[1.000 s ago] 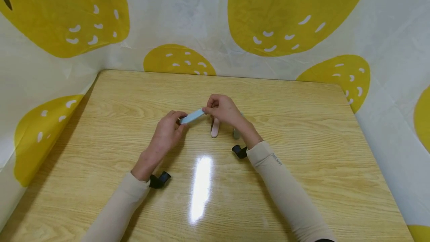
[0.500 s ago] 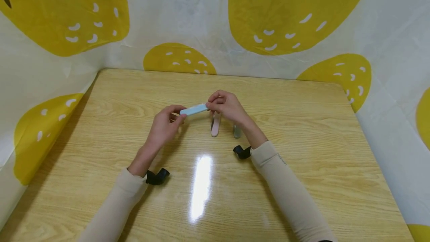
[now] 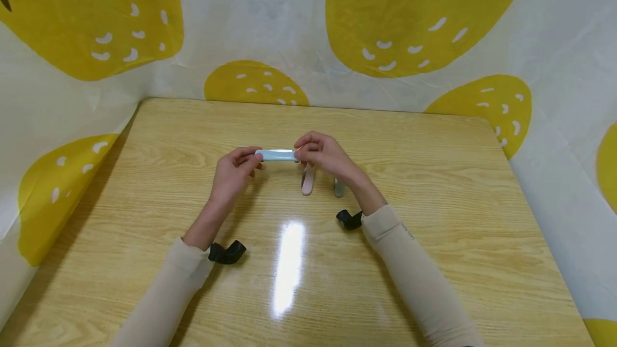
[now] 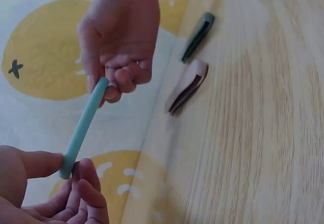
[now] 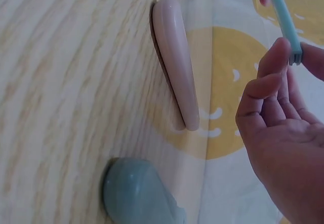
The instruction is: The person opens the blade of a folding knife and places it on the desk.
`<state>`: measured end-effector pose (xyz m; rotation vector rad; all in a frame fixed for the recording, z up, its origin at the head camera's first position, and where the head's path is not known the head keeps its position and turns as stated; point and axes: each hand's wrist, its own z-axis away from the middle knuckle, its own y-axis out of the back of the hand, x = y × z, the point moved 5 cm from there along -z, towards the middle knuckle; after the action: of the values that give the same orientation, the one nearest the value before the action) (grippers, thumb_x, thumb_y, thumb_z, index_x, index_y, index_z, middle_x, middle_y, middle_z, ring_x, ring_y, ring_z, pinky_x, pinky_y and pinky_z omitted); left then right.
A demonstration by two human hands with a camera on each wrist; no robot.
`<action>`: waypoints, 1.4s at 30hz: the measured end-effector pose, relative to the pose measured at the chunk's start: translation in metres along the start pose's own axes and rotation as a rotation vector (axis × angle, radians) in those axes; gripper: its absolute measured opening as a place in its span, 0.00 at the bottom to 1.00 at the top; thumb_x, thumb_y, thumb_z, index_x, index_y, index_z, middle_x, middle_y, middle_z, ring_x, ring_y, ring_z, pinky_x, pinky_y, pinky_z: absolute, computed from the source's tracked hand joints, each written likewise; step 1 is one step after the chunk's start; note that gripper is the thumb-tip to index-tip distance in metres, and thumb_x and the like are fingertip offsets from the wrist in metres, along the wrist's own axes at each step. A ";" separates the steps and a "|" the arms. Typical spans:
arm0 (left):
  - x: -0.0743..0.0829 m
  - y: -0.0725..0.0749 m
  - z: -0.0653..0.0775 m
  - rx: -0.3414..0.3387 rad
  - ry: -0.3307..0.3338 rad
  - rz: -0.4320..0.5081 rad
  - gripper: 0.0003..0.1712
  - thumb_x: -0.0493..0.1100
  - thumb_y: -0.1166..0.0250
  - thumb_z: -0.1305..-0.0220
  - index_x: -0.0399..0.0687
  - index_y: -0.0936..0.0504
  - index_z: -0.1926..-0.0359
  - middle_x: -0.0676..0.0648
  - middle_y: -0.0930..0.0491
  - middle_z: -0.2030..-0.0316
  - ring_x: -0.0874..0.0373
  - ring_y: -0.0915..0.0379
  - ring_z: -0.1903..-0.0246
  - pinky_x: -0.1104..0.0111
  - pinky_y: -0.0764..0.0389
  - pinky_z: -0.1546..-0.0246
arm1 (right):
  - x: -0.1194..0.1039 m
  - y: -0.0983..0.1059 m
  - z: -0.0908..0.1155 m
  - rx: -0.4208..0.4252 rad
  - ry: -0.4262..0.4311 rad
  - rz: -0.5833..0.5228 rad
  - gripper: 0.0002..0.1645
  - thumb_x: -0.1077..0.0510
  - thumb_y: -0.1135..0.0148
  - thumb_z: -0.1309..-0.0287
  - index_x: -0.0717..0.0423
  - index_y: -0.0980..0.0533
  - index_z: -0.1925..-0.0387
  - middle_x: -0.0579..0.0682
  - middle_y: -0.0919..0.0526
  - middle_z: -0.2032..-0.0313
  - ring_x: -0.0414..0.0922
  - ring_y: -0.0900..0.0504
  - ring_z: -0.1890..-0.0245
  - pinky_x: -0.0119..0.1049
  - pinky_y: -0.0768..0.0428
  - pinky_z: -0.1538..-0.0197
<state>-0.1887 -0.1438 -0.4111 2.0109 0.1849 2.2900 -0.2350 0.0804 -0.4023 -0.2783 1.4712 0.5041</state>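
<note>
A slim light-blue bar [image 3: 277, 156] with rounded ends is held up level between both hands, above the table. My left hand [image 3: 230, 176] pinches its left end between thumb and fingers. At the other end, my right hand [image 3: 330, 155] pinches the bar with thumb and forefinger, the other fingers curled. In the right wrist view, the blue bar [image 5: 284, 21] shows a small notched end at the right fingertips. A pale pink bar [image 4: 188, 84] with a dark slot along its side lies on the table below the right hand. Beside it is a similar grey-green one [image 4: 198, 35].
The wood-grain table [image 3: 434, 218] carries a bright light reflection near its front middle. White cloth [image 3: 270, 15] with large yellow fruit prints stands around its back and sides. Black curved mounts [image 3: 228, 253] sit at both wrists, by the beige sleeves [image 3: 414, 266].
The blue bar has been raised and turned from a slant to level, its left end moving up and away. My hands keep hold of both ends; the pink and grey-green bars stay put.
</note>
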 end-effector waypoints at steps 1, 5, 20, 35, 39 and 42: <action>0.000 0.000 0.000 0.003 0.007 0.010 0.21 0.47 0.36 0.24 0.38 0.18 0.39 0.46 0.13 0.57 0.52 0.15 0.57 0.68 0.19 0.58 | 0.000 -0.001 0.000 -0.013 0.007 -0.006 0.16 0.62 0.40 0.28 0.67 0.25 0.44 0.61 0.15 0.60 0.67 0.20 0.59 0.50 0.19 0.51; -0.001 -0.001 0.000 -0.006 0.014 0.062 0.22 0.46 0.34 0.26 0.38 0.19 0.38 0.48 0.14 0.55 0.57 0.14 0.57 0.69 0.17 0.55 | 0.002 -0.003 0.001 -0.055 0.016 -0.016 0.16 0.62 0.41 0.27 0.66 0.25 0.43 0.55 0.16 0.61 0.69 0.21 0.58 0.52 0.19 0.45; 0.003 -0.009 0.002 -0.056 -0.019 0.385 0.23 0.32 0.39 0.26 0.23 0.28 0.35 0.49 0.17 0.56 0.62 0.13 0.61 0.70 0.12 0.52 | -0.004 -0.014 -0.001 -0.155 0.027 0.097 0.15 0.56 0.39 0.27 0.58 0.22 0.44 0.60 0.15 0.54 0.61 0.17 0.55 0.56 0.20 0.43; 0.004 -0.012 0.005 -0.072 -0.023 0.322 0.24 0.35 0.38 0.25 0.26 0.26 0.34 0.49 0.18 0.54 0.60 0.13 0.59 0.66 0.12 0.52 | -0.012 -0.026 -0.007 -0.130 0.110 0.233 0.12 0.56 0.38 0.26 0.56 0.16 0.49 0.53 0.13 0.54 0.49 0.17 0.57 0.52 0.18 0.47; 0.003 -0.013 0.006 -0.070 -0.020 0.308 0.24 0.36 0.38 0.25 0.27 0.25 0.34 0.49 0.18 0.53 0.61 0.13 0.59 0.66 0.12 0.51 | -0.013 -0.028 -0.009 -0.136 0.109 0.270 0.12 0.55 0.38 0.26 0.55 0.16 0.49 0.52 0.13 0.55 0.49 0.17 0.57 0.43 0.18 0.50; 0.003 -0.013 0.006 -0.069 -0.020 0.285 0.23 0.37 0.38 0.25 0.30 0.24 0.33 0.48 0.18 0.51 0.61 0.13 0.58 0.66 0.12 0.51 | -0.014 -0.029 -0.010 -0.142 0.103 0.273 0.12 0.55 0.38 0.26 0.54 0.15 0.49 0.52 0.12 0.55 0.48 0.17 0.57 0.44 0.18 0.48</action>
<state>-0.1836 -0.1302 -0.4091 2.1440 -0.1928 2.3950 -0.2303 0.0488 -0.3933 -0.2182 1.5851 0.8267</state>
